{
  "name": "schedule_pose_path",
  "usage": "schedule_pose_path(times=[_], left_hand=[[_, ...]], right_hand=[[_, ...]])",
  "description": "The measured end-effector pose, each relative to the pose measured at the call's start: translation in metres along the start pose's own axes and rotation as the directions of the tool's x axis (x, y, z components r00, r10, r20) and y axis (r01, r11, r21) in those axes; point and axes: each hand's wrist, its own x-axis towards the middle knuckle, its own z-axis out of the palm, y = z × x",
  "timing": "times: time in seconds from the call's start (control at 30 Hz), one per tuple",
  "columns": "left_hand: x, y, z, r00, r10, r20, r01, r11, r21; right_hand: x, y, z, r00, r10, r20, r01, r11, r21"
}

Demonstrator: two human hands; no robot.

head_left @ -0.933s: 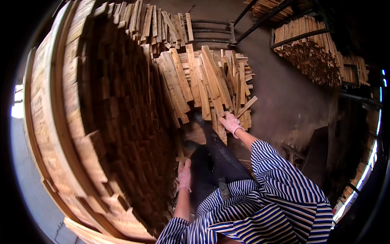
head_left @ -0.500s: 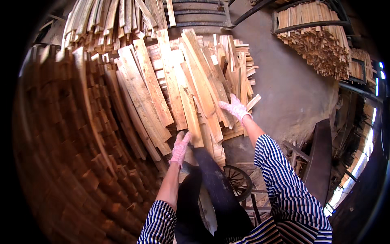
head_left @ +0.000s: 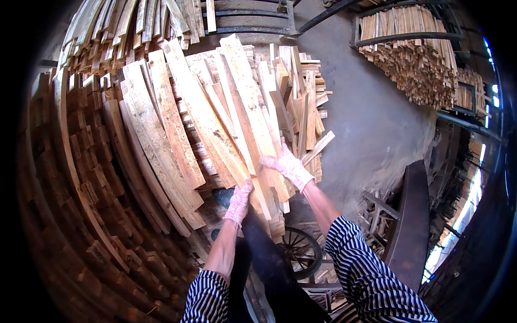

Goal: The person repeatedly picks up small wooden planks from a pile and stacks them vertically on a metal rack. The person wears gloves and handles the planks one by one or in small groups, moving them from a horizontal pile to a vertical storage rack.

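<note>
Both my hands wear pale pink knitted gloves. My left hand (head_left: 238, 202) is closed at the near end of a long wooden plank (head_left: 216, 135), which slants away to the far left; the fingers under it are hidden. My right hand (head_left: 288, 167) lies against the right side of another long plank (head_left: 249, 91), with fingers across its top and the thumb pointing away. These planks lie close together on a pile of loose boards (head_left: 315, 97), their near ends jutting out toward my legs.
A tall stack of boards (head_left: 102, 177) fills the left side. More planks (head_left: 129, 27) lie at the far left, beside a dark metal frame (head_left: 247, 24). A racked bundle of sticks (head_left: 409, 54) stands far right. Near my legs are a spoked wheel (head_left: 299, 252) and a dark curved panel (head_left: 410, 226).
My left hand has come up to the plank's near end and closed there. My right hand has moved left onto a plank. The planks between the hands have shifted. The view has turned slightly.
</note>
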Motion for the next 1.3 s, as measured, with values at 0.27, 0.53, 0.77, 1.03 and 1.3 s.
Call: schedule_pose_path(times=[0.27,0.53,0.77,1.03,1.3], left_hand=[[-0.134,0.053,0.079,0.975,0.177,0.132,-0.218,0.868,0.447],[-0.163,0.083,0.07,0.994,-0.111,-0.018,0.111,0.993,0.032],[-0.193,0.117,0.071,0.998,-0.028,0.064,0.026,0.999,0.043],[-0.383,0.11,0.148,0.991,0.038,-0.129,-0.026,0.995,0.095],[-0.52,0.121,0.193,0.949,-0.05,-0.311,0.071,0.996,0.057]], right_hand=[[-0.106,-0.057,-0.012,0.915,-0.21,0.345,0.067,0.922,0.381],[-0.134,-0.031,0.017,0.981,-0.061,0.184,-0.08,0.734,0.675],[-0.175,-0.093,0.031,0.956,-0.078,0.283,-0.118,0.781,0.613],[-0.348,-0.147,-0.014,0.947,0.057,0.315,-0.152,0.947,0.284],[-0.447,-0.168,-0.036,0.799,0.117,0.589,-0.298,0.929,0.22]])
